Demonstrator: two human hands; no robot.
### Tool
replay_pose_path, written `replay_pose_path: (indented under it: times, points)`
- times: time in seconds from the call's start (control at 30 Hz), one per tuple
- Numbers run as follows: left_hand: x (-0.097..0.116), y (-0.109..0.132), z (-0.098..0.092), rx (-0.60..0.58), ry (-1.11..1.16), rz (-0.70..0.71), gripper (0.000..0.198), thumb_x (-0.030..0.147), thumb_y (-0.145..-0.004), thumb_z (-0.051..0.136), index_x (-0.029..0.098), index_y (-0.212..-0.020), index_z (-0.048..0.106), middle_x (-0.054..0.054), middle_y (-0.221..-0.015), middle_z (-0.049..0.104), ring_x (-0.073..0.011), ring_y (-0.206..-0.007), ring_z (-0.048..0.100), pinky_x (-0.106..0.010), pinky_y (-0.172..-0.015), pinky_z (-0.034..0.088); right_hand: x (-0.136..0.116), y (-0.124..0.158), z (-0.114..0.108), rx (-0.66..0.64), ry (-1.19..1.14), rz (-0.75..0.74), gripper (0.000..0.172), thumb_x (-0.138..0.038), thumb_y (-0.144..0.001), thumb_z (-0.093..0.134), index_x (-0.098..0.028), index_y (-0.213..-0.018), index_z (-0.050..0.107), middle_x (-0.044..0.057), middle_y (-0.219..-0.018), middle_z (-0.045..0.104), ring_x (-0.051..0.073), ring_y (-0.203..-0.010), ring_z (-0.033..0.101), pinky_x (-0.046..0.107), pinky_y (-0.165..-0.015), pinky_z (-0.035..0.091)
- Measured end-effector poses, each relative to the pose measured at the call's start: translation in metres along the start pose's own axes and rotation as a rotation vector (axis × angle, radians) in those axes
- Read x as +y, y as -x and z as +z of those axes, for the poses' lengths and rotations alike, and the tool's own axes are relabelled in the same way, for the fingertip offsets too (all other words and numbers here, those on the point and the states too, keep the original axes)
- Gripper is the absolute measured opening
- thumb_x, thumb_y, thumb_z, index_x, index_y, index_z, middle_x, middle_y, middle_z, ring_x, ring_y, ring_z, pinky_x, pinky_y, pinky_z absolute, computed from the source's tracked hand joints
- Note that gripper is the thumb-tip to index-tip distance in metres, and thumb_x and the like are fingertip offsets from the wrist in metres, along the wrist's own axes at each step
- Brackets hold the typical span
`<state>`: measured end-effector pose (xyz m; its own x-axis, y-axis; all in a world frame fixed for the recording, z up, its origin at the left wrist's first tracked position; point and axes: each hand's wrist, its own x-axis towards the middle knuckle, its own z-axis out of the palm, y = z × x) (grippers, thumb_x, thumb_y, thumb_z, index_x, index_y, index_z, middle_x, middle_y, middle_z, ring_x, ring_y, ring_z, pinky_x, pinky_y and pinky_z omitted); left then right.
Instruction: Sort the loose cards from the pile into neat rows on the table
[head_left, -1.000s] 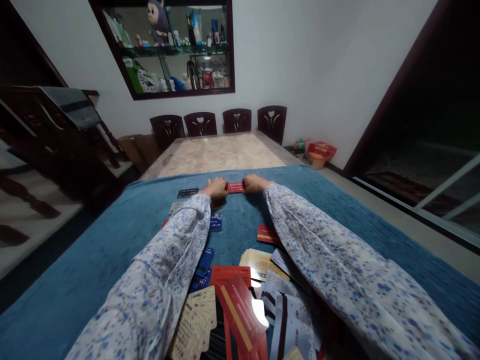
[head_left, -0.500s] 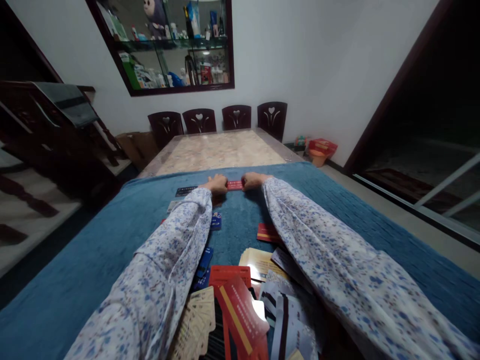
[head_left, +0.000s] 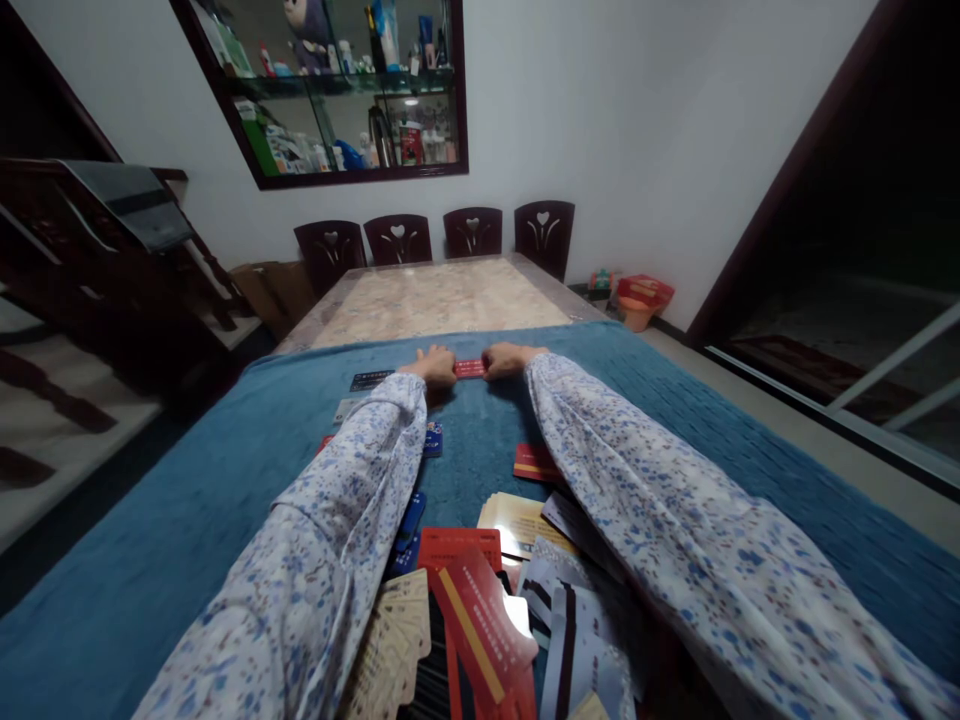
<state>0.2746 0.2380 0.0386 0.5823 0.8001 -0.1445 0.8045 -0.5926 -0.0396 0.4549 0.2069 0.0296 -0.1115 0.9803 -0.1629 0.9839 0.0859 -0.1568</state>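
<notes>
Near the far edge of the blue cloth, a red card [head_left: 470, 369] with pale print lies between my two hands. My left hand [head_left: 435, 368] is closed at its left end, and my right hand [head_left: 510, 361] is closed at its right end. Just left of my left hand sits a dark card [head_left: 371, 380]. Closer in are a grey card [head_left: 346, 408], a blue card [head_left: 433, 440] partly behind my left sleeve, and a red card with a gold stripe [head_left: 534, 463] beside my right sleeve.
Close to me is a pile of cards: red ones [head_left: 480, 625], cream ones [head_left: 394, 635], yellowish ones [head_left: 514, 522], silvery ones [head_left: 589, 640] and blue ones [head_left: 409, 525]. The blue cloth [head_left: 675, 440] covers the near part of the table [head_left: 450, 295]. Several dark chairs [head_left: 399, 238] stand beyond it.
Both hands stay at the ends of the red card with almost no movement. The whole view has shifted very slightly.
</notes>
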Motion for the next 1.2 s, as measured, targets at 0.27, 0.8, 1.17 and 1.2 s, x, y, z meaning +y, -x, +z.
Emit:
replay_pose_path:
  times: [0.27,0.8,1.17,1.2]
  points:
    - [0.002,0.005,-0.003,0.02,-0.1,0.025,0.039,0.018,-0.076,0.063,0.017,-0.115,0.068,-0.017,-0.129,0.06,-0.0341,-0.127,0.049,-0.051,-0.11,0.039,0.001,0.0,0.002,0.021,0.004,-0.014,0.043,-0.028,-0.079,0.074,-0.018,-0.121,0.074,0.011,-0.12,0.076,0.025,-0.106,0.071,0.025,-0.077,0.052]
    - [0.007,0.045,-0.007,0.11,-0.151,0.051,0.039,0.017,-0.081,0.056,0.013,-0.119,0.063,-0.021,-0.134,0.055,-0.0371,-0.131,0.045,-0.059,-0.107,0.04,-0.01,0.047,-0.009,0.139,0.013,-0.014,0.059,-0.029,-0.089,0.072,-0.011,-0.143,0.057,0.019,-0.133,0.07,0.027,-0.119,0.068,0.028,-0.094,0.051]
    - [0.023,0.085,-0.011,0.131,-0.125,0.1,0.039,0.02,-0.091,0.054,0.014,-0.129,0.061,-0.021,-0.137,0.053,-0.0361,-0.131,0.043,-0.056,-0.107,0.039,-0.024,0.096,-0.016,0.203,0.106,-0.053,0.032,-0.017,-0.091,0.057,-0.019,-0.116,0.078,0.011,-0.117,0.078,0.023,-0.105,0.07,0.024,-0.074,0.043]
    - [0.025,0.088,-0.012,0.127,-0.125,0.104,0.039,0.021,-0.092,0.054,0.015,-0.13,0.061,-0.021,-0.138,0.053,-0.0362,-0.131,0.043,-0.057,-0.106,0.039,-0.025,0.101,-0.015,0.21,0.106,-0.058,0.032,-0.018,-0.091,0.057,-0.019,-0.115,0.078,0.011,-0.116,0.078,0.023,-0.103,0.07,0.024,-0.073,0.042]
